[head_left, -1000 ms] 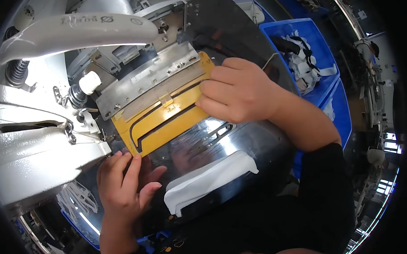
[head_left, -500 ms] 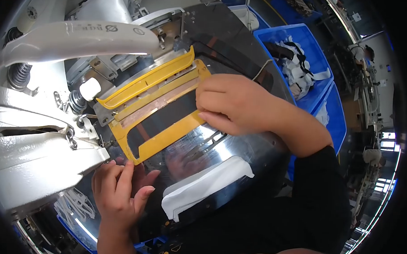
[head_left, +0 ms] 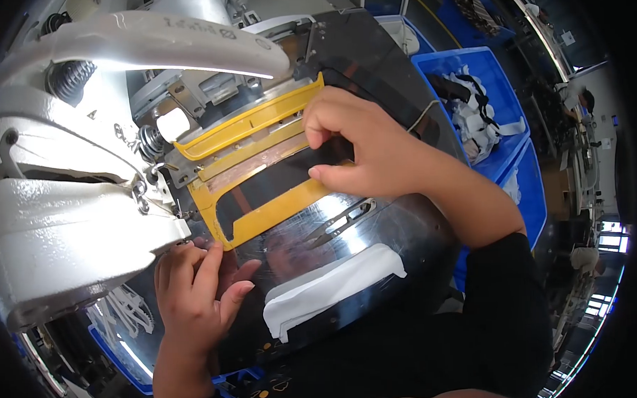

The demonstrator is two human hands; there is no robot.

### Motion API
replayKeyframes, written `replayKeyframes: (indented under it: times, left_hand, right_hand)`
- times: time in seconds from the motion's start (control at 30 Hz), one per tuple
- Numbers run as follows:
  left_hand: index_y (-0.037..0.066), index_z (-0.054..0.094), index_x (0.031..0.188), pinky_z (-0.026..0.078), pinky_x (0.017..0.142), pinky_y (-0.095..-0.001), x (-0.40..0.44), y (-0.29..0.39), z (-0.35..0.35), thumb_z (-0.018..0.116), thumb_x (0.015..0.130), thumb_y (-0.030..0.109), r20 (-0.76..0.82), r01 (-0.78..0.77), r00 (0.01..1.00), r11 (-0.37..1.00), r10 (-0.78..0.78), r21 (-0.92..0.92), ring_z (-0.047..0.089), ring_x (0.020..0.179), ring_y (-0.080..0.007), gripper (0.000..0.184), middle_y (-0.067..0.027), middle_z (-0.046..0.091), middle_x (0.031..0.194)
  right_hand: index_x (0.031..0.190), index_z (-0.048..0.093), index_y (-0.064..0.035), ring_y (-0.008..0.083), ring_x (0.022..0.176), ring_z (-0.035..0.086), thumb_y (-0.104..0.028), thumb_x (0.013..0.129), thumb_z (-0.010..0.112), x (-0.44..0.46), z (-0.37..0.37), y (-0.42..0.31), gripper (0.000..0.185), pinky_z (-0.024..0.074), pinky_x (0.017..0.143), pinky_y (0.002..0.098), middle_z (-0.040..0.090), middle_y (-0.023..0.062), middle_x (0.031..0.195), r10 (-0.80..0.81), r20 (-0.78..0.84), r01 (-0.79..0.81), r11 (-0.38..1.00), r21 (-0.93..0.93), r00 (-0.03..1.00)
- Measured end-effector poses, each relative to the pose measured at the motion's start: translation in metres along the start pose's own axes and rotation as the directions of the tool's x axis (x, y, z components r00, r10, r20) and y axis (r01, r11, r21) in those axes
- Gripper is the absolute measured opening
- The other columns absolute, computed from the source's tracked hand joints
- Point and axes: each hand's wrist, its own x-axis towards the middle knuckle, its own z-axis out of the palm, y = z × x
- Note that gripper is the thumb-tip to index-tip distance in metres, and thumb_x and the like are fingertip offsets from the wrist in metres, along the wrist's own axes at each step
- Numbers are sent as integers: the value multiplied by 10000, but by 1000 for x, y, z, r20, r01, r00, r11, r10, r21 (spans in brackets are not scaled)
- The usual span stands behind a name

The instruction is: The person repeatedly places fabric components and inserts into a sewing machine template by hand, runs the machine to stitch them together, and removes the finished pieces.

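Observation:
A yellow sewing template frame (head_left: 277, 213) lies on the shiny work plate beside the white sewing machine head (head_left: 74, 235). At the frame's lower left corner, my left hand (head_left: 195, 294) rests with fingers stretched out and thumb apart, fingertips close under the machine head. My right hand (head_left: 373, 144) is over the frame's right end; its fingers are curled, with a gap between them and the thumb. That thumb is at the lower yellow bar. Behind the frame a raised yellow flap (head_left: 253, 124) stands up. Thread snips (head_left: 344, 223) lie in front of the frame.
Folded white fabric pieces (head_left: 336, 289) lie near the table's front edge. A blue bin (head_left: 500, 66) with white and black scraps stands at the right. White strips (head_left: 122, 311) hang at lower left. The white machine arm (head_left: 166, 46) crosses above the frame's far side.
My right thumb and fingers have moved apart at the frame's right end. The left hand stays by the frame corner. The whole view has shifted slightly, and the snips show more fully.

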Motion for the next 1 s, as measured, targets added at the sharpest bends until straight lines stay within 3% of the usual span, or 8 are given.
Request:
replayKeyframes:
  times: [0.17,0.3,0.37,0.47,0.63,0.73,0.87,1.0]
  left_hand:
    - [-46,789,1180,540,921,-481,1,-2,-1,728,996,589,-6,3,1000,1000,-3,-13,661,1024,-345,663,-137,656,1068]
    - [-48,759,1255,566,932,-473,-2,2,3,777,962,591,-30,23,999,998,-25,-63,689,1063,-371,703,-171,691,1138]
    - [-52,707,1342,582,957,-473,-10,10,11,808,948,576,-114,63,990,989,-79,-137,700,1096,-388,749,-206,700,1214]
    - [-59,598,1482,603,997,-463,-16,18,11,877,924,493,-193,70,971,941,-140,-332,713,1165,-408,833,-268,690,1345]
    - [24,753,1153,614,774,-343,-16,27,-18,814,1001,116,-144,55,970,750,-198,-659,771,833,-240,189,-109,782,987]
    - [25,742,1157,595,731,-340,-30,23,-41,768,1040,110,-154,201,924,786,-351,-585,764,821,-216,147,-118,770,978]
    - [15,686,1158,485,765,-251,-125,-17,-59,579,1154,141,-260,453,610,599,-748,-661,591,856,-69,165,4,662,945]
    - [44,666,1139,423,680,-226,-267,-83,-90,562,1179,227,-517,488,249,567,-819,-664,561,761,-54,214,-6,654,919]
  right_hand:
    - [1068,655,-49,178,870,676,-81,884,838,-8,-6,3,261,556,767,343,702,106,1012,385,14,-371,878,302,923]
    - [971,672,-12,188,763,711,18,900,796,-18,-9,-19,146,566,726,323,717,81,838,224,-113,-214,972,98,968]
    - [925,687,-24,214,742,718,29,875,799,-32,-18,-37,133,567,702,329,747,79,870,-89,-135,87,996,-18,987]
    - [876,699,-57,242,741,735,78,812,821,-54,-26,-52,193,568,678,327,782,100,899,-328,-101,338,936,100,939]
    - [1084,702,-41,221,856,736,57,867,816,-52,-13,-28,264,571,807,334,782,138,988,-297,-133,325,857,399,946]
    - [1150,704,-32,192,931,710,-9,886,807,-46,0,-28,284,553,907,340,757,119,1042,-120,-148,178,855,487,982]
    - [1139,687,-20,149,919,675,-105,926,755,-43,4,-8,239,509,871,307,723,72,1011,-75,-65,95,907,410,995]
    - [1114,684,-33,123,854,662,-146,948,748,-40,7,-6,211,498,811,293,718,42,906,-52,-56,70,912,403,997]
